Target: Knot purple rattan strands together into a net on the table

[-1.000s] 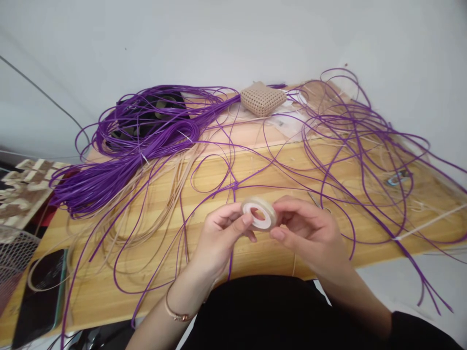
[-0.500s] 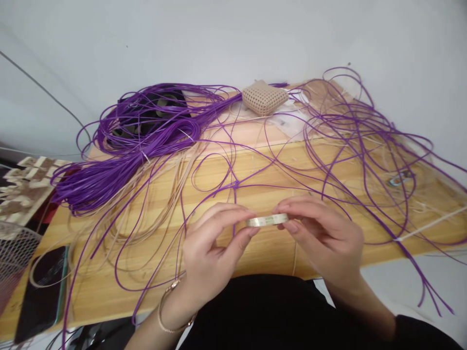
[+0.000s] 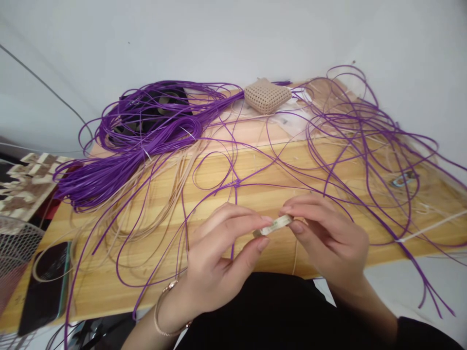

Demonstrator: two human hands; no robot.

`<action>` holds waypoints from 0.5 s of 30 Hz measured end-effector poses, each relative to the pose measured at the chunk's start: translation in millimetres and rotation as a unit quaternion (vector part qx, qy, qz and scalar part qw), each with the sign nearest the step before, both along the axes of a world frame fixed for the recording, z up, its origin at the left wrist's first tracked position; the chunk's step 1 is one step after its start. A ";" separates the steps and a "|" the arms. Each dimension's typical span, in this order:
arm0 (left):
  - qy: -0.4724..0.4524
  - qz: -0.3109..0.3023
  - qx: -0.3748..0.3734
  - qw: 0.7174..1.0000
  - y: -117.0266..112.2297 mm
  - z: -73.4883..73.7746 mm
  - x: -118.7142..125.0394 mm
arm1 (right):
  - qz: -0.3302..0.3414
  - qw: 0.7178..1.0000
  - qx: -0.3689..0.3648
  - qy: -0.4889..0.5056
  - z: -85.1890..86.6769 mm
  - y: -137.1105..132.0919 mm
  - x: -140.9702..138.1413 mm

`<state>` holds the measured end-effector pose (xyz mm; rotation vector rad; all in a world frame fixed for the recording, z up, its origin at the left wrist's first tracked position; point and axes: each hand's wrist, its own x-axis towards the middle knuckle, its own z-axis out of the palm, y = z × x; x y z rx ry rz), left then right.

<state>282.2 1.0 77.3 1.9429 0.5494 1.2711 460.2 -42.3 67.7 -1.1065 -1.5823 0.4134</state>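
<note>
A small, narrow roll of tape (image 3: 278, 224), pale with faint green print on it, is held over the table's front part. My left hand (image 3: 222, 257) pinches its left end between thumb and fingers. At the other end, the thumb and fingertips of my right hand (image 3: 333, 238) grip it. The roll tilts, its right side higher. Just behind my hands, thin purple cords cross at a small woven knot (image 3: 237, 183) on the wooden table (image 3: 270, 257).
A thick bundle of purple cord (image 3: 146, 155) lies at the left, above beige strands (image 3: 164, 214). Loose purple loops (image 3: 359, 136) spread over the right side. A woven beige pouch (image 3: 267, 96) sits at the back. A phone (image 3: 45, 289) lies front left, near a wire basket (image 3: 18, 253).
Both hands have shifted slightly right with the tape roll. The roll has gone from nearly level to tilted, and my left fingers have moved along it.
</note>
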 end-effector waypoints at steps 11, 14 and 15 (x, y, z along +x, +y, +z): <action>0.060 -0.005 0.028 0.998 -0.7 4.8 -2.1 | -0.018 0.999 0.021 -0.043 5.2 -2.3 -0.5; 0.066 0.016 0.053 0.996 -1.1 4.5 -2.2 | -0.014 0.998 0.015 -0.051 6.4 -2.6 -0.4; 0.071 0.022 0.062 0.995 -1.3 4.7 -2.1 | -0.013 0.999 0.013 -0.050 6.6 -2.7 -0.5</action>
